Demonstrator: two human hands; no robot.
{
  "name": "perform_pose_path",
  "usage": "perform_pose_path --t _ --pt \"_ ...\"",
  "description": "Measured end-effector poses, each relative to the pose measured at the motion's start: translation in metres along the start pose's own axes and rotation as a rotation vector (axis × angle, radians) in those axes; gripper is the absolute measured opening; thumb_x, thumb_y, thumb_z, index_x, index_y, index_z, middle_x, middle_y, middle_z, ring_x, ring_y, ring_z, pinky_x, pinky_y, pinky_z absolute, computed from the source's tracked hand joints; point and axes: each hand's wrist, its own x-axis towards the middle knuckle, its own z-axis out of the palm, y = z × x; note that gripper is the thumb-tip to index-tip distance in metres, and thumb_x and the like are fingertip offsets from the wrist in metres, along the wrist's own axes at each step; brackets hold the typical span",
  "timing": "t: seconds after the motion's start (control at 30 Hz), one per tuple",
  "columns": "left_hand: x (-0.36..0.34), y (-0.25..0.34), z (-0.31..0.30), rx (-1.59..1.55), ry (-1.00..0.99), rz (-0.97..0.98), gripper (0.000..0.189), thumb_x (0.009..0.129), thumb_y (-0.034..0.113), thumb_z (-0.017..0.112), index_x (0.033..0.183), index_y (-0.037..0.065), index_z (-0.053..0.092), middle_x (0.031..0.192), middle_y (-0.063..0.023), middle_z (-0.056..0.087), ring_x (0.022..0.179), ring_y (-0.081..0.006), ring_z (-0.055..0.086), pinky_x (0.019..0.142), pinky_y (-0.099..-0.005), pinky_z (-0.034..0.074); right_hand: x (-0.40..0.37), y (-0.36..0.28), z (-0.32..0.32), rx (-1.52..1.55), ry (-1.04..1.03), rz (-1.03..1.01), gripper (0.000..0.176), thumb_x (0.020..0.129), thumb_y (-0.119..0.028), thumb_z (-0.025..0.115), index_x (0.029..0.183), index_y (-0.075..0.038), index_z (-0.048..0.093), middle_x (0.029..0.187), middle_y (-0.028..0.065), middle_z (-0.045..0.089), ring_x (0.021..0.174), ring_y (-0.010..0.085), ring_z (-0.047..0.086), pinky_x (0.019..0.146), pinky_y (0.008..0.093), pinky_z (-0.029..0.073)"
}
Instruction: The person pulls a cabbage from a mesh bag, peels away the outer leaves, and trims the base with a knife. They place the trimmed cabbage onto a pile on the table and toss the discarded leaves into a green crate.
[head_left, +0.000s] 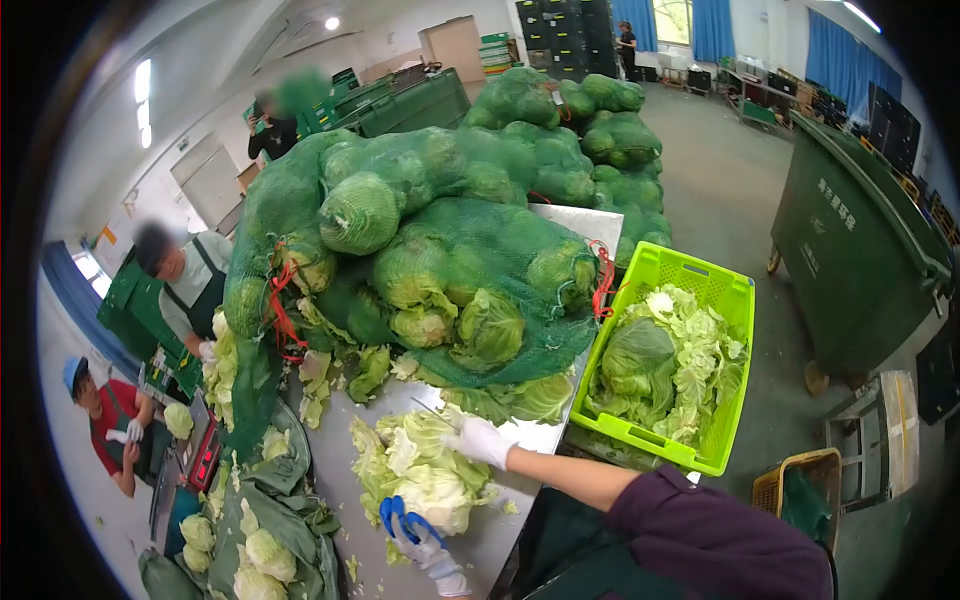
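Note:
My left hand [425,556] wears a white glove with bright blue over the fingers. Its fingers press against the lower left side of a pale cabbage [440,497] on the metal table [345,450]. In a white glove, my right hand [482,441] is closed at the cabbage's upper right; a thin blade, seemingly a knife [432,409], extends from it toward the upper left. Loose outer leaves [400,445] lie around the cabbage. Just beyond my hands rests a green mesh sack [480,270] of cabbages, with leaves spilling from under it.
To the right stands a lime-green crate [735,400] with a cabbage and trimmed leaves. Several trimmed cabbages [268,560] sit at left near a scale [205,455] with a red display. Two people work there. A wheeled green bin [850,240] stands at far right.

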Motion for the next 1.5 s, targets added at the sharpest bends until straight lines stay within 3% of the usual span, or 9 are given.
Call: perform_pose_path --t 0.13,0.2,0.43,0.7,0.9,1.1,1.33,1.47,1.5 --pt "0.012 0.000 -0.006 -0.077 0.062 -0.144 0.042 0.097 0.032 0.051 0.122 -0.002 0.051 0.121 -0.0166 0.056 0.114 -0.0282 0.051 0.102 -0.0407 0.038 -0.058 -0.036 0.007 -0.046 -0.176 -0.111 0.060 0.081 -0.050 0.063 0.107 0.005 0.059 0.067 0.0206 0.064 0.055 0.0290 0.063 0.056 0.0396 0.051" --pt "0.021 -0.005 -0.009 0.068 -0.027 -0.038 0.037 0.098 0.032 0.050 0.115 0.000 0.058 0.118 -0.0142 0.058 0.111 -0.0283 0.053 0.101 -0.0406 0.038 -0.078 -0.059 0.000 0.227 -0.376 0.236 0.067 0.079 -0.054 0.064 0.110 0.005 0.057 0.065 0.0175 0.063 0.053 0.0255 0.063 0.055 0.0378 0.051" --pt "0.027 -0.023 -0.028 -0.277 0.011 -0.342 0.042 0.099 0.033 0.049 0.121 -0.002 0.056 0.123 -0.0125 0.057 0.115 -0.0227 0.052 0.103 -0.0361 0.037 -0.058 -0.035 -0.008 0.370 -0.518 0.144 0.029 0.083 -0.011 0.058 0.109 0.002 0.058 0.066 0.0040 0.059 0.051 0.0106 0.055 0.048 0.0268 0.047" --pt "0.048 0.023 -0.038 0.153 -0.168 -0.190 0.032 0.093 0.017 0.057 0.116 -0.004 0.059 0.124 -0.0157 0.057 0.116 -0.0248 0.054 0.102 -0.0338 0.040 -0.031 -0.030 -0.010 -0.041 -0.029 -0.193 0.059 0.079 -0.044 0.069 0.108 0.007 0.061 0.090 0.0246 0.067 0.086 0.0386 0.065 0.076 0.0426 0.050" --pt "0.050 0.056 0.003 0.400 -0.163 -0.016 0.045 0.080 0.027 0.068 0.120 0.007 0.060 0.118 -0.0157 0.060 0.111 -0.0348 0.053 0.096 -0.0445 0.041 0.010 -0.067 0.011 -0.186 -0.447 -0.028 0.068 0.075 -0.053 0.069 0.108 0.006 0.062 0.094 0.0290 0.065 0.089 0.0388 0.065 0.078 0.0413 0.050" --pt "0.028 0.054 -0.006 0.372 -0.157 0.060 0.047 0.078 0.026 0.071 0.119 0.007 0.061 0.122 -0.0152 0.057 0.116 -0.0362 0.049 0.099 -0.0466 0.038 0.045 -0.027 0.048 -0.342 -0.246 -0.145 0.049 0.073 -0.042 0.072 0.078 0.006 0.068 0.077 0.0269 0.065 0.074 0.0390 0.066 0.070 0.0419 0.052" --pt "0.010 -0.006 -0.048 -0.215 0.019 -0.376 0.045 0.095 0.030 0.054 0.127 -0.001 0.053 0.131 -0.0148 0.052 0.123 -0.0255 0.047 0.106 -0.0358 0.034 0.026 -0.045 0.024 -0.249 -0.105 0.014 0.068 0.069 -0.053 0.073 0.099 0.007 0.063 0.083 0.0276 0.066 0.080 0.0390 0.066 0.073 0.0435 0.051" --pt "0.025 0.010 -0.050 -0.239 -0.027 -0.410 0.046 0.096 0.031 0.051 0.128 -0.001 0.052 0.133 -0.0145 0.051 0.124 -0.0255 0.047 0.106 -0.0361 0.035 -0.059 -0.089 0.001 -0.174 -0.452 -0.001 0.081 0.075 -0.058 0.068 0.110 0.013 0.054 0.098 0.0329 0.063 0.096 0.0431 0.062 0.085 0.0435 0.049" --pt "0.032 0.022 -0.050 -0.135 -0.102 -0.381 0.046 0.096 0.031 0.051 0.128 -0.002 0.052 0.133 -0.0146 0.051 0.124 -0.0260 0.046 0.105 -0.0363 0.035 -0.069 -0.074 0.019 -0.160 -0.455 -0.013 0.073 0.074 -0.050 0.073 0.108 0.012 0.055 0.087 0.0257 0.067 0.080 0.0345 0.067 0.073 0.0399 0.053"
